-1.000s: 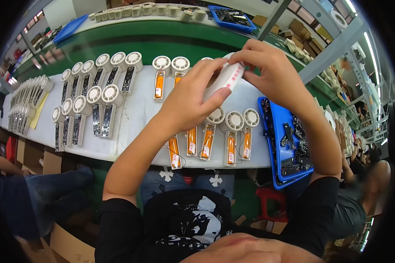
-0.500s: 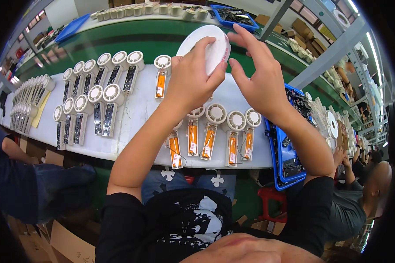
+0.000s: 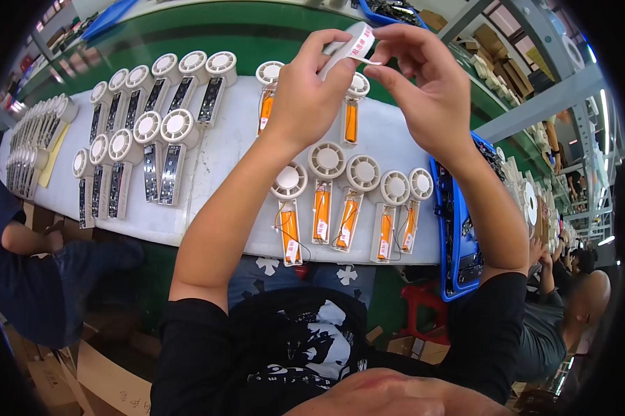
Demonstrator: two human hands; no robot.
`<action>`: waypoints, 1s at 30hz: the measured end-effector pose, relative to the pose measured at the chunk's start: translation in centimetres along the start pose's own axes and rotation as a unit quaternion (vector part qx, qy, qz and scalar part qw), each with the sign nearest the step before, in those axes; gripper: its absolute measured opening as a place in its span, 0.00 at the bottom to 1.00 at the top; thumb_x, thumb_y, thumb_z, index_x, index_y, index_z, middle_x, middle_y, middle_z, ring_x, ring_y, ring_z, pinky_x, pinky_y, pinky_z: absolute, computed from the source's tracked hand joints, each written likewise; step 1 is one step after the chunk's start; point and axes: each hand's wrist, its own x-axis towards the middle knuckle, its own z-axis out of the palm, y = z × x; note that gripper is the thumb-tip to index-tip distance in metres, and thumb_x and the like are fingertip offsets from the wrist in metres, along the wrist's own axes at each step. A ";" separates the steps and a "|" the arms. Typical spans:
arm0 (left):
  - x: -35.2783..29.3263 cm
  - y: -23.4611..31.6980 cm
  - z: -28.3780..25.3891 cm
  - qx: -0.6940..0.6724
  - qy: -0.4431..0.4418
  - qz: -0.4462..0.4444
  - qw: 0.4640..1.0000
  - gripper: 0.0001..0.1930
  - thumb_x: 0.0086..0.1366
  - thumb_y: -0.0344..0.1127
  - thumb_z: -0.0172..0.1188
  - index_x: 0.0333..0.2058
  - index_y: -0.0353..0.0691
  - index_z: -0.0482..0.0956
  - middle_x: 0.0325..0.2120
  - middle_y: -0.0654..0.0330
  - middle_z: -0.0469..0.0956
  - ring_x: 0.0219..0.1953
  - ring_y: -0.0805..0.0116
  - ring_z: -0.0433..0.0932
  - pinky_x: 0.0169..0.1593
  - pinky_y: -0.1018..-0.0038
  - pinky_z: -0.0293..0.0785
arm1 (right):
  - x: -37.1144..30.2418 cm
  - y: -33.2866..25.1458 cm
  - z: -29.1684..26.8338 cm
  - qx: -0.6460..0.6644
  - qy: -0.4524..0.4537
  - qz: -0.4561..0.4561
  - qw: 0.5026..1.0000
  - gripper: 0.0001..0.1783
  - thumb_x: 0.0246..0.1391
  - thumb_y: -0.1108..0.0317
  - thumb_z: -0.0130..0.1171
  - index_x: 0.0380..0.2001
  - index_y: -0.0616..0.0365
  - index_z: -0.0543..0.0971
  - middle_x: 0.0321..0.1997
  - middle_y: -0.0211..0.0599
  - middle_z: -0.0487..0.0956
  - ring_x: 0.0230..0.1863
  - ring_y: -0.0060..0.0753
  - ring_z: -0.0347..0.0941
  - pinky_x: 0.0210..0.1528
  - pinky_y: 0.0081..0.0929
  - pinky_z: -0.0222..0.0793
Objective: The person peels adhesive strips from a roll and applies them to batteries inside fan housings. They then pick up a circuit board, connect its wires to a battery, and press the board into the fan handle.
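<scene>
My left hand is closed around a roll of white label tape with red print along its outer rim, raised above the far side of the table. A short white end of the tape sticks out from the roll. My right hand pinches at this end between thumb and bent fingers. Below my hands lie several white handheld fan bodies with orange batteries, round grilles toward the far side. White labels with red print sit on several of these batteries, and thin dark wires loop beside some.
Left on the white table stand rows of fan bodies with dark circuit boards. Blue trays of dark parts sit at the right edge. A green conveyor belt runs behind. People sit on both sides; a grey metal post slants at right.
The roll has tilted from showing its flat face to showing its printed rim. My right hand has come in from open, fingers spread, to pinch the tape's end. The view has shifted slightly.
</scene>
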 end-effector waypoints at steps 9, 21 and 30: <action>1.2 -1.6 -2.8 -0.205 0.134 0.015 0.969 0.20 0.72 0.40 0.53 0.58 0.36 0.69 0.28 0.63 0.76 0.29 0.78 0.70 0.34 0.78 0.68 | -1.0 1.0 -0.4 0.049 -0.036 -0.017 0.998 0.25 0.56 0.82 0.64 0.56 0.61 0.73 0.42 0.29 0.77 0.40 0.16 0.71 0.42 0.14 0.67; 1.8 -4.7 -0.9 -0.296 0.012 0.290 0.910 0.20 0.73 0.36 0.50 0.60 0.34 0.65 0.30 0.65 0.72 0.31 0.81 0.69 0.36 0.83 0.66 | -2.2 8.7 3.3 -0.084 -0.280 0.250 0.923 0.21 0.51 0.75 0.68 0.51 0.57 0.78 0.36 0.33 0.82 0.40 0.32 0.76 0.46 0.32 0.71; -0.2 -2.6 -1.3 -0.116 0.100 0.076 0.985 0.21 0.71 0.40 0.53 0.58 0.35 0.69 0.29 0.62 0.78 0.30 0.78 0.72 0.34 0.78 0.69 | -3.6 9.1 4.3 -0.274 -0.192 0.002 0.942 0.20 0.47 0.73 0.71 0.45 0.55 0.79 0.43 0.33 0.83 0.49 0.40 0.73 0.54 0.37 0.70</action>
